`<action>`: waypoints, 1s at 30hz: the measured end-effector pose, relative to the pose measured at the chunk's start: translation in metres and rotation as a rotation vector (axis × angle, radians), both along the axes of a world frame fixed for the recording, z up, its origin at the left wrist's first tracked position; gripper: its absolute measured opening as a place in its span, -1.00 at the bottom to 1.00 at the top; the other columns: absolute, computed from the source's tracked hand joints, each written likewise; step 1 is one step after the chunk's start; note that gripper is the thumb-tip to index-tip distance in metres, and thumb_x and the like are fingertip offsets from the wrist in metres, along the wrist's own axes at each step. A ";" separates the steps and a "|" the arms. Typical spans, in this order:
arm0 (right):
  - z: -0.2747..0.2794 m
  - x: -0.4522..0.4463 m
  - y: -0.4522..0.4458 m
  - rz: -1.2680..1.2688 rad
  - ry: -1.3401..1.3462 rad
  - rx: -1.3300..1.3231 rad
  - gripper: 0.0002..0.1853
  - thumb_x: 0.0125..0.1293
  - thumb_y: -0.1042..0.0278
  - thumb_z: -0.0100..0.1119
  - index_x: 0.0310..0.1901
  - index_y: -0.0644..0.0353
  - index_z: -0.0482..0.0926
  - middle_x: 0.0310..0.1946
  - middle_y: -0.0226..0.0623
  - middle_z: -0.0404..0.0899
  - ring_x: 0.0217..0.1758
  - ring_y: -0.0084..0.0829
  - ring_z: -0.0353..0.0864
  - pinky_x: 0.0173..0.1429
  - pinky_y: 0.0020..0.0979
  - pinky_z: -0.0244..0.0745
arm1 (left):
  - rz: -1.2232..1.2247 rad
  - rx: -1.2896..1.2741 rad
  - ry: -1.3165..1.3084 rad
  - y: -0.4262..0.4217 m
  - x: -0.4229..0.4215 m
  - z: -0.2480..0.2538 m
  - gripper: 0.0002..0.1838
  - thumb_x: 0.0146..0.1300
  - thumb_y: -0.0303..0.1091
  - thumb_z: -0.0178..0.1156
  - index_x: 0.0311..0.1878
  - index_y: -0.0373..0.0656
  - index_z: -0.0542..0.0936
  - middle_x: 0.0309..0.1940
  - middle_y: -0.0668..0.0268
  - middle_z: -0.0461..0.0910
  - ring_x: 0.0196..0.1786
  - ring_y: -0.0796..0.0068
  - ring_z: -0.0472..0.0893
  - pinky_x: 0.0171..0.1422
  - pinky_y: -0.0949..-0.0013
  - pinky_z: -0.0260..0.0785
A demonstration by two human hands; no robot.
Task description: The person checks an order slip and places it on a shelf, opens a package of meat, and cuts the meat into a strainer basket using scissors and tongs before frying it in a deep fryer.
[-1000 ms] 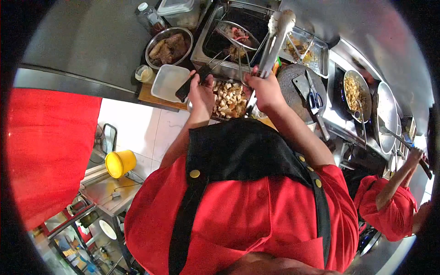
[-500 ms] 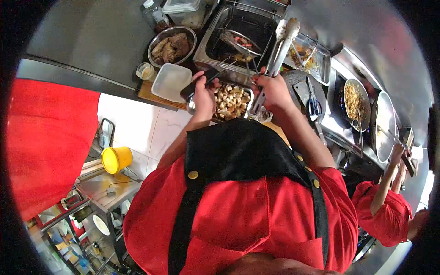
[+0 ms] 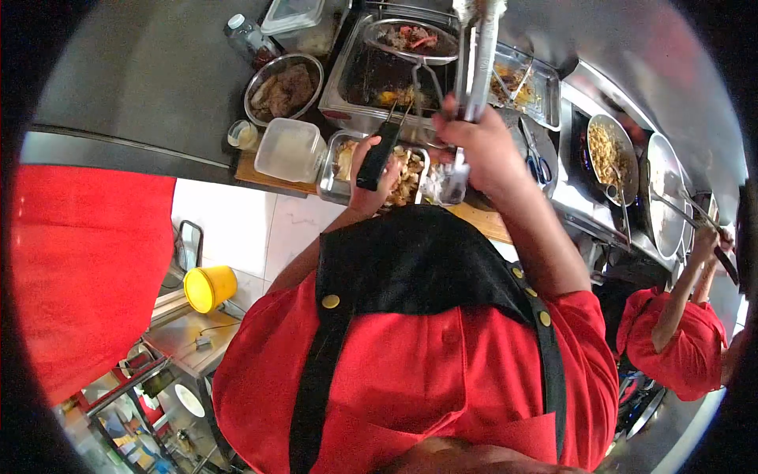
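My left hand is closed round the black handle of a two-pronged fork, whose prongs point up over the edge of the metal pan. Closed on metal tongs, my right hand is slightly blurred. The tong tips reach the top of the view. Under my left hand sits a metal tray with diced chunks, partly hidden. In the pan with dark liquid, a round strainer with a wire handle bears meat pieces.
Left of the tray are a plastic container, a bowl of meat and a bottle. Rightward lie blue-handled scissors, a shallow tray and a pan of food. A co-worker's hands hold a utensil over another pan.
The fork has swung from slanting to nearly upright. My right hand and the tongs have turned more upright, with the tips further up. The co-worker's hands have shifted, and the whole view has moved slightly.
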State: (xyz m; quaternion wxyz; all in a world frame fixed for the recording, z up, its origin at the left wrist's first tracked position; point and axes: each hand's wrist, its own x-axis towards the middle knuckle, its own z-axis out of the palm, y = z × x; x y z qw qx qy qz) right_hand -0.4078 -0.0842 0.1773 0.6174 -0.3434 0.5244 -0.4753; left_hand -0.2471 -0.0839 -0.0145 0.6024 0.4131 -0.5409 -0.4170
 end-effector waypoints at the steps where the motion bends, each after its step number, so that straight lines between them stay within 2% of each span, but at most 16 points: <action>1: -0.007 -0.019 0.000 0.072 0.021 -0.026 -0.72 0.05 0.62 0.06 -0.16 0.17 0.37 -0.37 -0.31 0.46 -0.42 -0.45 0.47 -0.45 -0.42 0.42 | -0.114 -0.067 -0.055 0.009 0.005 -0.013 -0.44 0.10 -0.69 0.16 0.20 -0.19 0.30 -0.29 0.33 0.42 -0.32 0.64 0.43 -0.24 0.56 0.36; 3: -0.010 -0.048 0.004 0.114 0.098 -0.017 -0.69 0.01 0.64 0.08 -0.15 0.19 0.38 -0.35 -0.26 0.51 -0.46 -0.50 0.46 -0.55 -0.47 0.33 | -0.194 0.016 -0.095 0.009 0.028 -0.043 -0.51 0.19 -0.60 0.12 0.20 -0.18 0.32 -0.34 0.34 0.43 -0.32 0.60 0.46 -0.24 0.53 0.38; 4: -0.016 -0.065 0.002 0.167 0.196 -0.054 -0.66 -0.01 0.66 0.04 -0.14 0.18 0.37 -0.38 -0.26 0.53 -0.50 -0.50 0.46 -0.55 -0.50 0.29 | -0.314 0.135 0.123 0.008 0.034 -0.051 -0.59 0.25 -0.47 0.05 0.19 -0.17 0.35 -0.35 0.33 0.46 -0.30 0.53 0.50 -0.22 0.49 0.41; 6: -0.022 -0.086 -0.001 0.153 0.243 -0.060 -0.63 -0.04 0.67 0.01 -0.13 0.18 0.36 -0.41 -0.26 0.53 -0.52 -0.50 0.44 -0.55 -0.52 0.26 | -0.467 0.407 0.595 0.007 0.040 -0.030 -0.64 0.39 -0.22 -0.08 0.17 -0.15 0.40 -0.37 0.30 0.51 -0.26 0.40 0.56 -0.20 0.41 0.46; 8: -0.025 -0.097 -0.008 0.172 0.210 -0.059 -0.61 -0.07 0.67 -0.01 -0.11 0.19 0.34 -0.40 -0.23 0.53 -0.56 -0.51 0.40 -0.55 -0.52 0.24 | -0.467 0.910 0.894 0.003 0.030 0.046 -0.56 0.40 -0.08 -0.17 0.18 -0.16 0.39 -0.29 0.23 0.55 -0.20 0.24 0.59 -0.16 0.31 0.49; 10: -0.033 -0.102 -0.019 0.181 0.079 0.014 -0.61 -0.06 0.64 -0.02 -0.11 0.19 0.34 -0.39 -0.16 0.52 -0.59 -0.51 0.36 -0.56 -0.52 0.22 | -0.470 1.010 0.856 -0.004 0.021 0.059 -0.61 0.36 -0.18 -0.09 0.08 -0.27 0.42 -0.24 0.16 0.55 -0.23 0.25 0.57 -0.18 0.33 0.48; 12: -0.039 -0.102 -0.027 0.129 0.037 0.023 -0.62 -0.04 0.64 -0.05 -0.11 0.18 0.34 -0.34 -0.07 0.54 -0.60 -0.51 0.34 -0.56 -0.51 0.21 | -0.708 1.007 0.752 -0.028 0.019 0.026 -0.70 0.27 -0.25 0.05 -0.04 -0.25 0.43 -0.26 0.20 0.51 -0.28 0.41 0.52 -0.27 0.35 0.43; 13: -0.047 -0.107 -0.034 0.164 0.060 -0.003 -0.63 -0.03 0.63 -0.06 -0.11 0.17 0.35 -0.31 -0.03 0.54 -0.59 -0.50 0.34 -0.56 -0.51 0.21 | -0.781 1.077 0.827 -0.034 0.025 0.024 -0.76 0.25 -0.35 0.05 -0.07 -0.25 0.40 -0.37 0.27 0.47 -0.41 0.53 0.45 -0.38 0.48 0.35; 18: -0.044 -0.121 -0.060 0.217 0.083 -0.063 -0.64 -0.01 0.63 -0.08 -0.10 0.17 0.34 -0.22 0.01 0.55 -0.52 -0.49 0.41 -0.53 -0.50 0.27 | -0.723 0.971 0.508 -0.055 0.099 0.048 -0.80 0.24 -0.45 0.02 -0.08 -0.19 0.31 -0.39 0.27 0.49 -0.51 0.58 0.43 -0.51 0.54 0.28; 22: -0.049 -0.120 -0.083 0.269 0.157 -0.047 -0.63 -0.04 0.67 -0.04 -0.12 0.19 0.35 -0.23 -0.06 0.55 -0.28 -0.38 0.58 -0.52 -0.50 0.31 | -0.400 0.829 0.116 -0.052 0.110 0.062 -0.69 0.23 -0.42 0.05 0.05 -0.24 0.43 -0.42 0.32 0.55 -0.56 0.65 0.46 -0.56 0.59 0.28; 23: -0.064 -0.122 -0.092 0.257 0.141 -0.092 -0.62 -0.05 0.68 -0.01 -0.12 0.20 0.35 -0.25 -0.12 0.55 -0.17 -0.31 0.61 -0.52 -0.49 0.33 | -0.377 0.774 0.040 -0.053 0.110 0.058 -0.63 0.20 -0.37 0.12 0.08 -0.26 0.43 -0.41 0.26 0.58 -0.52 0.52 0.51 -0.46 0.48 0.37; 24: -0.081 -0.127 -0.102 0.276 0.131 -0.087 -0.71 0.04 0.63 0.08 -0.16 0.25 0.35 -0.33 -0.08 0.55 -0.34 -0.40 0.57 -0.59 -0.52 0.33 | -0.374 0.768 0.038 -0.051 0.107 0.057 -0.63 0.20 -0.37 0.12 0.08 -0.26 0.43 -0.41 0.26 0.58 -0.52 0.52 0.51 -0.46 0.48 0.37; 26: -0.106 -0.125 -0.111 0.282 0.255 -0.067 -0.70 0.03 0.62 0.13 -0.16 0.27 0.35 -0.41 -0.19 0.52 -0.43 -0.45 0.54 -0.60 -0.52 0.31 | 0.138 0.249 -0.748 -0.041 0.094 0.057 -0.58 0.13 -0.34 0.21 0.04 -0.29 0.44 -0.42 0.22 0.59 -0.44 0.27 0.56 -0.29 0.31 0.43; 27: -0.109 -0.124 -0.107 0.283 0.255 -0.067 -0.70 0.03 0.62 0.13 -0.16 0.27 0.35 -0.41 -0.19 0.52 -0.43 -0.45 0.54 -0.60 -0.52 0.31 | 0.236 0.164 -0.824 -0.035 0.086 0.068 -0.55 0.05 -0.33 0.26 0.03 -0.25 0.45 -0.33 0.17 0.58 -0.25 0.09 0.56 -0.09 0.21 0.40; 28: -0.112 -0.124 -0.103 0.199 0.215 -0.095 -0.70 0.03 0.62 0.15 -0.17 0.27 0.35 -0.46 -0.25 0.50 -0.48 -0.48 0.51 -0.60 -0.52 0.30 | 0.242 0.163 -0.823 -0.031 0.076 0.077 -0.55 0.05 -0.33 0.26 0.03 -0.25 0.45 -0.33 0.17 0.58 -0.25 0.09 0.56 -0.09 0.21 0.40; 30: -0.122 -0.133 -0.108 0.126 0.194 -0.121 -0.72 0.04 0.61 0.17 -0.20 0.26 0.34 -0.50 -0.31 0.49 -0.60 -0.50 0.45 -0.60 -0.52 0.30 | 0.319 -0.263 -0.883 -0.024 0.054 0.095 -0.58 0.03 -0.38 0.23 0.01 -0.19 0.47 -0.24 0.17 0.55 -0.14 0.09 0.52 -0.04 0.20 0.37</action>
